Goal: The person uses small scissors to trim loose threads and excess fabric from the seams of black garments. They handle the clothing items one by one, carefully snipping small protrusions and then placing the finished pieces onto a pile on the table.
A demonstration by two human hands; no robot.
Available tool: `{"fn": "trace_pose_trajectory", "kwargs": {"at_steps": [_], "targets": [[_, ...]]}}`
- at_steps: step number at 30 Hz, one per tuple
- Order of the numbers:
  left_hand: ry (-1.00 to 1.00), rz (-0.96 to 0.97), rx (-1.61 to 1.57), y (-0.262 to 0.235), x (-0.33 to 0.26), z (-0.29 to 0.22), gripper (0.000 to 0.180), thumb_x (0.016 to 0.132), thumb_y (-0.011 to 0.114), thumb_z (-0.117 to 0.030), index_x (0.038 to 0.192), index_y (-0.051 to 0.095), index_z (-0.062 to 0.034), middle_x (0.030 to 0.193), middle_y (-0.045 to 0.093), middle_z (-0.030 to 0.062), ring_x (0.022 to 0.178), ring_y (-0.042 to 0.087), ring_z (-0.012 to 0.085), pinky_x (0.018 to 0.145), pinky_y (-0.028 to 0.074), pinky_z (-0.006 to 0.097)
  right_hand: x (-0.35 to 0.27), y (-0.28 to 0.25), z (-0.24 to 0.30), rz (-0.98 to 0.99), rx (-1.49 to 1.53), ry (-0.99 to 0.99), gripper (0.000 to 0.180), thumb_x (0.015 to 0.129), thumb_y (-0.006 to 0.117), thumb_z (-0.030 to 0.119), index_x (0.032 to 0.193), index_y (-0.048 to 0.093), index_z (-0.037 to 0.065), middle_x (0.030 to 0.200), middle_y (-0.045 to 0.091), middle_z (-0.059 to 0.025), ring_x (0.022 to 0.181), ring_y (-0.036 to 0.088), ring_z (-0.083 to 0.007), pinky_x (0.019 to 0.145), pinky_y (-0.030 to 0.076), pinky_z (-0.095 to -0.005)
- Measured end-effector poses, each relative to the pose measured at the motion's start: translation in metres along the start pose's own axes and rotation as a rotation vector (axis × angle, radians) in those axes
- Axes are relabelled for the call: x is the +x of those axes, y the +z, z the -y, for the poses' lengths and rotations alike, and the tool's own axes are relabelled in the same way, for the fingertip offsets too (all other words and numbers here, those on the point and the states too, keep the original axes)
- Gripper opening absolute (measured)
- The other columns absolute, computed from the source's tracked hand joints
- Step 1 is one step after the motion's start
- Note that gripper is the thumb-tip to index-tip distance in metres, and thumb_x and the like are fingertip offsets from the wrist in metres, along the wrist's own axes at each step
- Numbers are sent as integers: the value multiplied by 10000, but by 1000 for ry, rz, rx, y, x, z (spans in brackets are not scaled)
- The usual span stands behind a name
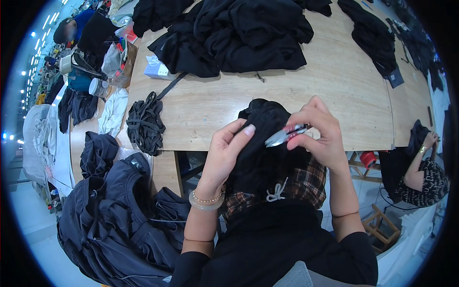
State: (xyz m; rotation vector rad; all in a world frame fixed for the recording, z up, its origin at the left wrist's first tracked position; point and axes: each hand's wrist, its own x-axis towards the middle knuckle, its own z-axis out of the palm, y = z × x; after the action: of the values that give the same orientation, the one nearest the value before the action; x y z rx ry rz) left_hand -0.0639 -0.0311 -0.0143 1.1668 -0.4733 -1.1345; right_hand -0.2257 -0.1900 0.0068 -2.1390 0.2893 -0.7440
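Head view: right hand grips metal snips; left hand pinches soft black garment.

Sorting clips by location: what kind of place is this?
Likely a garment workshop: black garments heaped on a long wooden table, and the right hand holds thread snips over black fabric.

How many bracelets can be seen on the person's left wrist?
2. A thin beaded bracelet lies nearer the left hand; a pale thick bangle sits just below it, toward the forearm. The wrist's underside is hidden.
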Motion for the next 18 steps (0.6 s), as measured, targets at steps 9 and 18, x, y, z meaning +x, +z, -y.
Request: {"fn": "trace_pose_trajectory", "kwargs": {"at_steps": [9, 18], "targets": [[26, 15, 174, 1, -4, 2, 163, 955, 636, -95, 1025, 681, 45, 899, 670, -14, 812, 563, 29, 733, 457, 197, 3, 5, -5, -74, -237, -73, 355, 691, 822, 305, 940, 682, 94, 775, 598, -7, 776, 483, -229, 760, 403, -343], [19, 26, 199, -2, -6, 1, 171, 956, 639, -101, 1026, 684, 48, 882, 660, -21, 809, 551, 31, 727, 449, 197, 5, 7, -4, -52, -184, -58, 370, 699, 823, 318, 947, 683, 82, 784, 591, -3, 776, 479, -216, 751, 401, -325]]}}
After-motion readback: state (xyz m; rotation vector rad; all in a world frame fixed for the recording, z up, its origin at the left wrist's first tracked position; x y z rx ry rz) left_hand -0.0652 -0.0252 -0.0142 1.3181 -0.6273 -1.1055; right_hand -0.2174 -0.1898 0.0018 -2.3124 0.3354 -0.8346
